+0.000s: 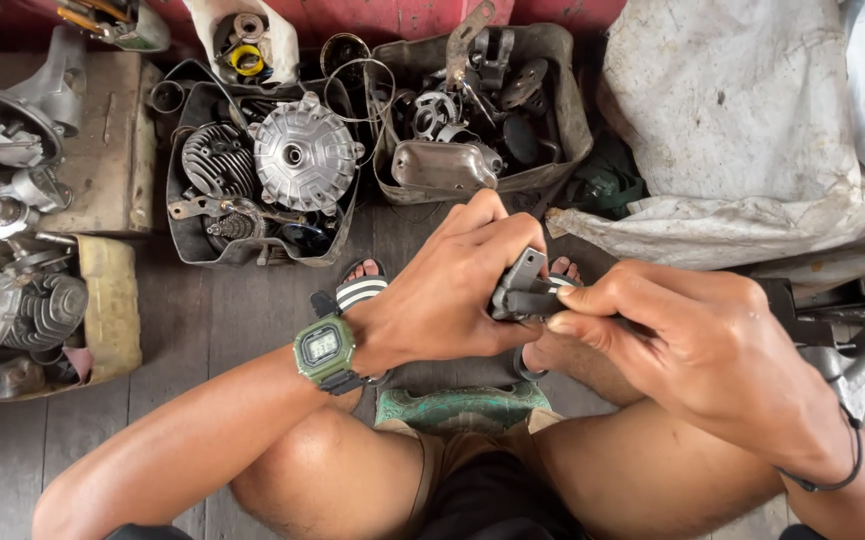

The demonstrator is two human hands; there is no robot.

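Note:
My left hand (457, 285) grips a small grey metal part (522, 285), fingers curled over its top. My right hand (697, 345) pinches a dark slim tool or rod (542, 303) against that part from the right. Both hands meet above my feet, which are in striped sandals (357, 290). A green digital watch (324, 349) is on my left wrist, a black band (837, 470) on the right wrist. I sit low, knees bent, on a green stool (457, 408).
Black bins of engine parts stand ahead: one with a finned cylinder and a hub (297, 155), one with brackets and a cover (447, 165). Engine pieces (27, 310) lie at left. A dirty white sack (742, 130) fills the upper right. Wooden floor (202, 330).

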